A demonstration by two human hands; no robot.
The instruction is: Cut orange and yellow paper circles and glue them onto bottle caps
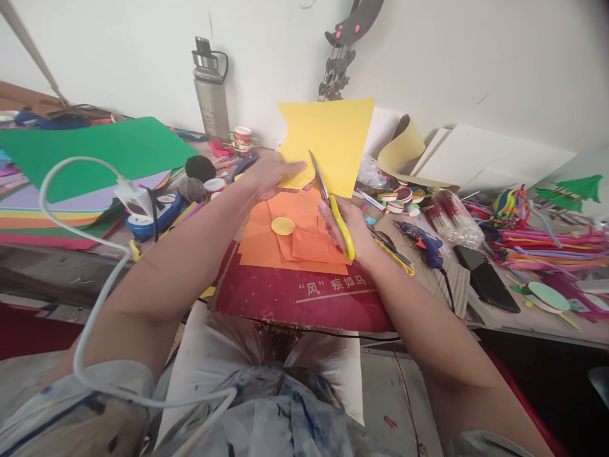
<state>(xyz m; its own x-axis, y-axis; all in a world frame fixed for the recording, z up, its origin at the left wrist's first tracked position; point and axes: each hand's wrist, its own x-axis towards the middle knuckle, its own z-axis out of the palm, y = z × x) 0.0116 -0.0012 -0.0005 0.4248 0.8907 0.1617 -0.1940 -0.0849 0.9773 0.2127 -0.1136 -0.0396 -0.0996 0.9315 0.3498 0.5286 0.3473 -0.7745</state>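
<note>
My left hand (276, 174) is closed on the left side of a yellow sheet (333, 133), held up above the table. The sheet has a curved bite out of its upper left edge. With my right hand (349, 225) I grip yellow-handled scissors (342, 225). Their blades point up and away, lying at the sheet beside my left fingers. Beneath both hands are orange paper pieces (252, 244), with a yellow disc (283, 226) resting on them. A round outline is faintly drawn on one orange piece. These papers lie on a red board (266, 292) with white lettering.
To the left are coloured sheets (104, 149), a blue device (155, 216) and a white cable (102, 304) crossing over my left arm. A bottle (212, 95) stands at the wall. At right lie a glue gun (423, 244), a box cutter (392, 251), a phone (488, 279) and pipe cleaners (552, 247).
</note>
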